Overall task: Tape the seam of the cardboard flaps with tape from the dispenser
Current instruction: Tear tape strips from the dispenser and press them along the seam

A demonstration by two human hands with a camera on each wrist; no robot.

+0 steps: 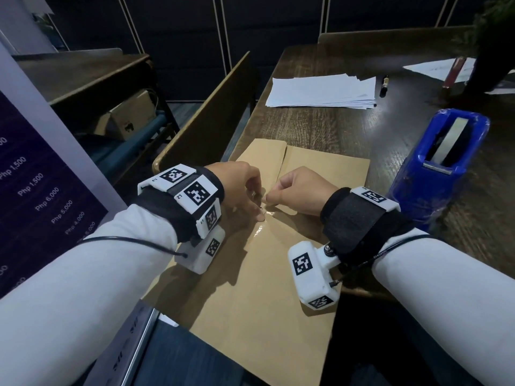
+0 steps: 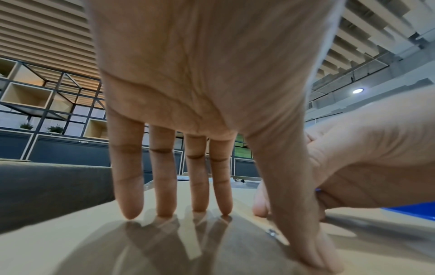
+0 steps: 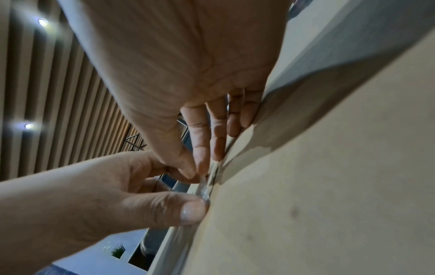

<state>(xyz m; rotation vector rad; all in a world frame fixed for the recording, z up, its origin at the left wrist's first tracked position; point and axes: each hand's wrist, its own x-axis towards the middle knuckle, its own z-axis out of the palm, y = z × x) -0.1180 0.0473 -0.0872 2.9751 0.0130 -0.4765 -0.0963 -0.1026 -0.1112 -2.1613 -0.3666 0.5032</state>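
Note:
Two brown cardboard flaps [image 1: 250, 302] lie flat on the wooden table, their seam [image 1: 282, 162] running away from me. A shiny strip of clear tape [image 1: 260, 232] covers the near part of the seam. My left hand [image 1: 257, 204] rests on the cardboard with straight fingertips [image 2: 197, 204] touching it, and its thumb [image 2: 315, 251] presses the tape down. My right hand [image 1: 268, 200] pinches the free end of the tape [image 3: 204, 188] between thumb and forefinger, just above the seam. The blue tape dispenser [image 1: 434, 168] stands to the right of the cardboard.
A stack of white paper [image 1: 320, 91] and a black marker [image 1: 384, 84] lie at the far side of the table. More sheets [image 1: 434, 68] and a dark plant [image 1: 493, 37] sit at the far right. A wooden chair back [image 1: 206, 118] stands left of the table.

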